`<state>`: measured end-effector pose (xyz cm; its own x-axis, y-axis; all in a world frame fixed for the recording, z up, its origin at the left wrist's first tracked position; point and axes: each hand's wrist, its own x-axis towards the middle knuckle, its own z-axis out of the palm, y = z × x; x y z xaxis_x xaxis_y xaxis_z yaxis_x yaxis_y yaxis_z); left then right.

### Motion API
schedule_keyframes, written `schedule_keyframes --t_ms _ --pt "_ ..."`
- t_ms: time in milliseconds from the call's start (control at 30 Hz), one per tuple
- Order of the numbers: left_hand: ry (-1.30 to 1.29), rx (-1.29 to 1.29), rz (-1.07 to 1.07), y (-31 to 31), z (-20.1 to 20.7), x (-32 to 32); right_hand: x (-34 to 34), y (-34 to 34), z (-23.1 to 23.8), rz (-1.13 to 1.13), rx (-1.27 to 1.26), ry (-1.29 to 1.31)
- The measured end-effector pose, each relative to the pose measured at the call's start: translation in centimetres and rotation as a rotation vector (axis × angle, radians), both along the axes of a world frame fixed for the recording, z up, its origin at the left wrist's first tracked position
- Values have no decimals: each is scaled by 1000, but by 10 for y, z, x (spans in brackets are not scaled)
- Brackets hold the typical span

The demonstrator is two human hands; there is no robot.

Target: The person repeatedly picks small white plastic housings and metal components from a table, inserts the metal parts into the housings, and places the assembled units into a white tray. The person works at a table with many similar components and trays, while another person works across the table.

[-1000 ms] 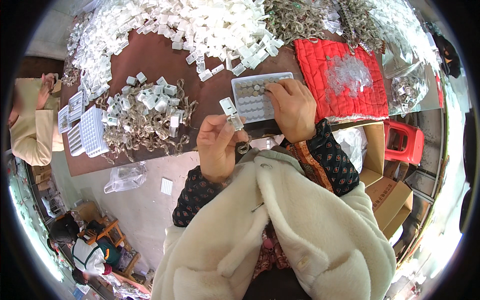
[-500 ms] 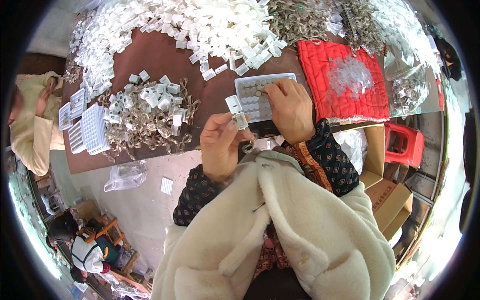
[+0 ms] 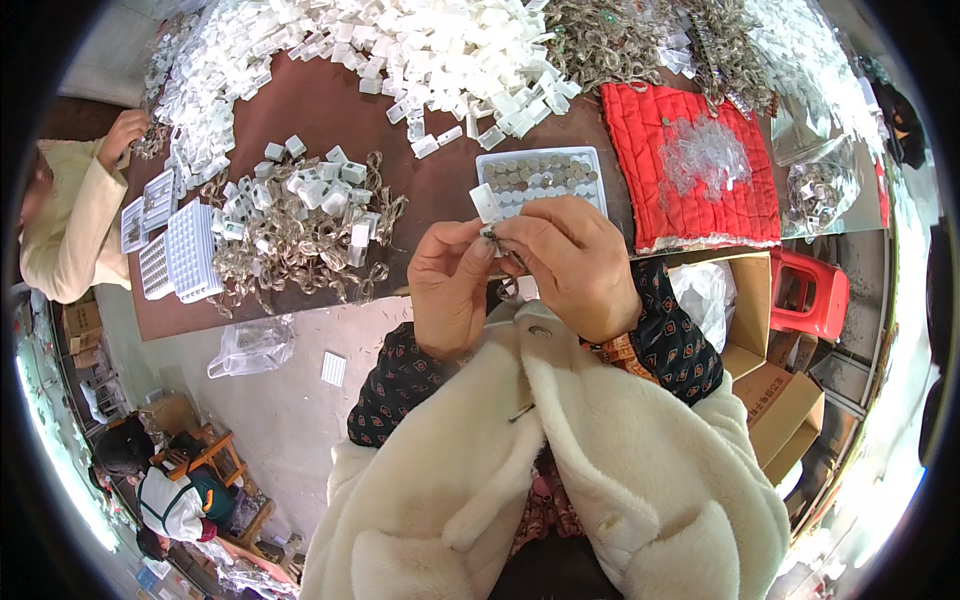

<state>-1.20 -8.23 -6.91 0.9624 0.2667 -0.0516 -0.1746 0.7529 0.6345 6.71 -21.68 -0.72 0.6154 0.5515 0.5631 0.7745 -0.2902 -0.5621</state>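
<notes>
The left hand [image 3: 447,295] pinches a small white plastic case [image 3: 486,204] between thumb and fingers, with the gap between them closed down to the thickness of the piece. The case is held up in front of the person's chest, at the near edge of the brown table [image 3: 330,110], and its pale flap sticks up above the fingertips. The right hand [image 3: 575,265] meets it there, thumb and fingers drawn together right at the lower part of the case; the fingertips cover what lies between them, so I cannot tell whether they have hold of anything. A small loop of wire [image 3: 509,291] hangs below the fingers.

Just beyond the hands lies a pale shallow tray [image 3: 512,196], partly hidden by the flap and the right hand, with round grey button cells [image 3: 560,172] in its far rows. To the right of it a red quilted cloth [image 3: 625,130] bears a heap of clear plastic pieces [image 3: 705,155]. To the left is a tangle of wire bundles [image 3: 285,275] with white cases among them, and next to that several white compartment trays [image 3: 190,258]. A large pile of white cases [image 3: 440,60] spreads along the far side. At the left edge, a co-worker's hand [image 3: 125,135] reaches over the table from a cream sleeve [image 3: 95,220]
</notes>
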Motion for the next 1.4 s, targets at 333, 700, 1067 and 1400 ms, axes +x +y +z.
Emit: schedule_keyframes --t_ms 333,700,1067,1400 --pt "7 -151 -109 -1 0 -1 2 6 -13 4 160 -47" --pt "116 -80 -18 1 -5 0 32 -19 -38 -295 -118 49" --pt "91 -104 -44 2 -6 2 47 -17 -49 -217 -327 -161" --pt "66 -187 -88 -2 -1 5 20 -8 -22 -60 52 38"
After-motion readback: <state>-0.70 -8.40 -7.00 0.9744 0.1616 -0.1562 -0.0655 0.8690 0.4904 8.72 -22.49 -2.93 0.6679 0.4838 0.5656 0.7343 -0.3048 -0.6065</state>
